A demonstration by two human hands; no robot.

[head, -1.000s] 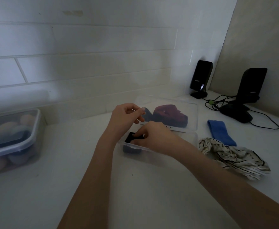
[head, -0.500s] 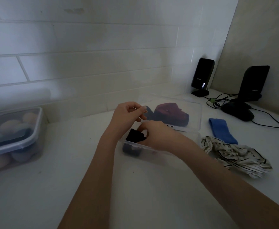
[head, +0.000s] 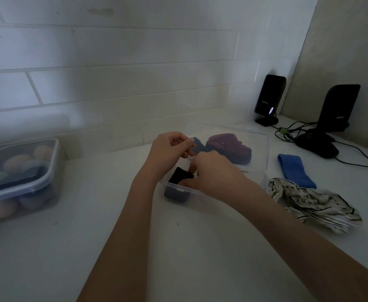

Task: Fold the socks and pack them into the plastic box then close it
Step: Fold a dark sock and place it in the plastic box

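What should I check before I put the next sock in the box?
1. Box lid held open: ok. The left hand pinches the clear lid and keeps it up.
2. Dark sock fully down in the plastic box: not ok, one end sticks above the rim under the right hand.
3. Room left in the box: cannot tell, the right arm covers it.
4. Blue sock folded: ok, it lies flat on the counter.
5. Striped sock folded: not ok, it is crumpled.
6. A free hand: not ok, both are busy.

Right hand (head: 211,173) has tilted black sock (head: 179,176) upward.
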